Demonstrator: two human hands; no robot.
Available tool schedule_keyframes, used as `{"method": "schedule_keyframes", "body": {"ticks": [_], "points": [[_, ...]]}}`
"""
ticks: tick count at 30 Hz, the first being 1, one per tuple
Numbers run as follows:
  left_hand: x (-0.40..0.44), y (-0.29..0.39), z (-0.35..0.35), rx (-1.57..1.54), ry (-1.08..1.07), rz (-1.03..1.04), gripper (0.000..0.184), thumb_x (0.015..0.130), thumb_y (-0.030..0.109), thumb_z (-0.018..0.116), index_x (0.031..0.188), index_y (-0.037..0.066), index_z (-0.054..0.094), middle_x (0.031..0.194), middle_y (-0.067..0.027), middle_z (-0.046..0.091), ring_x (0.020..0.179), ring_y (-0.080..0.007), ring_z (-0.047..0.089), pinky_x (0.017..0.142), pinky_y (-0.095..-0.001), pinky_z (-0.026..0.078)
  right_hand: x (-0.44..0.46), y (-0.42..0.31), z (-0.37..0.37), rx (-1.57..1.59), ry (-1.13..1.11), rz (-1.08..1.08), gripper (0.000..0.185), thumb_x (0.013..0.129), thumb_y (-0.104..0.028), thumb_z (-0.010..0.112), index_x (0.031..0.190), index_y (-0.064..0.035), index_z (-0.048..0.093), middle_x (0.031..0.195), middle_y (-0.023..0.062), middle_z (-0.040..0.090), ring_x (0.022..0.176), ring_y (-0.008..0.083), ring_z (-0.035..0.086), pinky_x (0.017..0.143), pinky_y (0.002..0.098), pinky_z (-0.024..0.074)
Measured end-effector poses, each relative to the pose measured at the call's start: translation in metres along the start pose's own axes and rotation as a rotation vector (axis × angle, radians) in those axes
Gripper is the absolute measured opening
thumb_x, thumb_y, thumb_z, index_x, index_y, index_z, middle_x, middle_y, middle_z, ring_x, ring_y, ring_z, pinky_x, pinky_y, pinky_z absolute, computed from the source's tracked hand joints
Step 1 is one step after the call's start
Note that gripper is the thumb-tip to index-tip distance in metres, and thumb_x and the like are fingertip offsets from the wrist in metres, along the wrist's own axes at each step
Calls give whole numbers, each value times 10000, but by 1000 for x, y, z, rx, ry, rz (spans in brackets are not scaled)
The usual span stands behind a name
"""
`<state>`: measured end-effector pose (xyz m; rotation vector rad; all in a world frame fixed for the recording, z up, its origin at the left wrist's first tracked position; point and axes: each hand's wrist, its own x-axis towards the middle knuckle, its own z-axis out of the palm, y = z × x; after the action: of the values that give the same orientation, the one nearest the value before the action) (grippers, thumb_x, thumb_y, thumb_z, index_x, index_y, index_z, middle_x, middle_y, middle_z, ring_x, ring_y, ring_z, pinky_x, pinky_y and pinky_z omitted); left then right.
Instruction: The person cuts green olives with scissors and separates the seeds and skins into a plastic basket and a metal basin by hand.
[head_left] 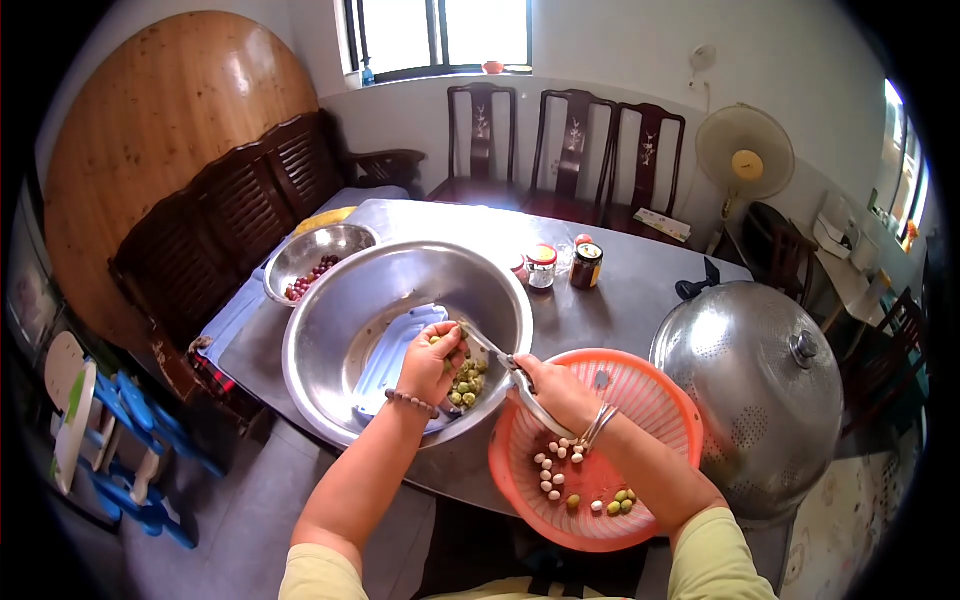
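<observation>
My left hand (436, 366), with a beaded bracelet at the wrist, is closed with a small green seed pinched in its fingers above the large steel basin (300, 340). My right hand (560, 395) grips metal scissors (490, 345), whose blades reach to my left fingertips. Beneath my hands in the basin lie several green seeds or husks (465, 385) beside a light-blue ridged plastic piece (385, 360). Below my right forearm, an orange colander (660, 400) holds several whitish peeled seeds (548, 475) and a few green ones (620, 502).
A smaller steel bowl (345, 238) with red grapes (312, 280) stands behind the basin. Two jars (587, 267) (541, 268) are on the grey table (640, 270). A big perforated steel lid (750, 390) leans at right. Chairs (570, 140) and a fan (745, 155) stand behind.
</observation>
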<state>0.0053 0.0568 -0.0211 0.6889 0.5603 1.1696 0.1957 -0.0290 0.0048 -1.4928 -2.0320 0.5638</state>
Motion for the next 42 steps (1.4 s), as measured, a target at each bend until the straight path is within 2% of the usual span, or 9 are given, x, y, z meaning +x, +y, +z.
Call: {"method": "schedule_keyframes", "body": {"ticks": [12, 18, 22, 25, 28, 32, 36, 40, 42], "points": [[-4, 3, -1, -5, 20, -17, 112, 833, 31, 557, 934, 41, 509, 795, -50, 539, 679, -141, 532, 544, -225, 436, 0, -2, 0, 17, -7, -37, 413, 786, -275, 580, 1106, -34, 480, 818, 240, 595, 811, 374, 578, 711, 422, 450], [-7, 2, -3, -7, -38, -31, 108, 840, 41, 552, 937, 32, 506, 786, -51, 535, 657, -128, 512, 528, -218, 421, 0, -6, -7, 2, -44, -13, 422, 780, -270, 591, 1107, -28, 477, 822, 238, 596, 815, 373, 579, 712, 419, 450], [-5, 0, -11, -71, -57, -100, 77, 851, 57, 537, 916, 28, 507, 778, -56, 532, 658, -134, 506, 527, -215, 421, 8, -4, -11, 27, -100, -6, 434, 769, -303, 610, 1077, -18, 499, 847, 229, 599, 832, 361, 584, 719, 404, 450], [-6, -2, -9, -59, 102, -104, 31, 857, 50, 522, 878, 31, 510, 773, -56, 530, 659, -140, 505, 520, -214, 420, 18, 1, -19, 84, -289, 11, 425, 774, -326, 604, 1071, -32, 527, 908, 199, 606, 867, 319, 588, 752, 372, 451], [-7, -7, -13, -68, 118, -169, 18, 859, 47, 516, 867, 31, 510, 769, -57, 528, 650, -141, 500, 514, -213, 417, 18, 1, -24, 62, -289, -14, 427, 779, -343, 596, 1071, -39, 527, 903, 194, 609, 873, 322, 587, 761, 373, 450], [-26, -14, -2, -67, 153, -214, 22, 867, 42, 493, 845, 38, 497, 752, -50, 516, 636, -135, 492, 496, -207, 414, 9, -6, -39, -77, -411, 31, 436, 779, -363, 596, 1059, -36, 527, 908, 205, 607, 870, 330, 588, 745, 382, 457], [-45, -23, 9, -53, 141, -237, 15, 868, 41, 488, 862, 30, 495, 762, -57, 516, 638, -131, 488, 504, -204, 415, -8, -2, -48, -87, -462, -24, 435, 788, -361, 584, 1066, -34, 517, 899, 213, 604, 853, 344, 585, 730, 400, 458], [-48, -20, 26, -3, 74, -239, 42, 872, 45, 481, 872, 8, 501, 759, -67, 515, 634, -127, 481, 512, -200, 408, -22, 5, -52, -29, -361, -49, 455, 792, -379, 579, 1077, -32, 509, 888, 215, 606, 870, 350, 579, 757, 405, 449], [-36, -17, 26, 7, 75, -238, 60, 873, 48, 465, 864, 19, 517, 724, -55, 521, 581, -110, 457, 494, -199, 401, -23, 5, -49, -19, -345, -28, 488, 784, -391, 586, 1110, -41, 488, 925, 223, 594, 897, 360, 566, 767, 404, 447]]}}
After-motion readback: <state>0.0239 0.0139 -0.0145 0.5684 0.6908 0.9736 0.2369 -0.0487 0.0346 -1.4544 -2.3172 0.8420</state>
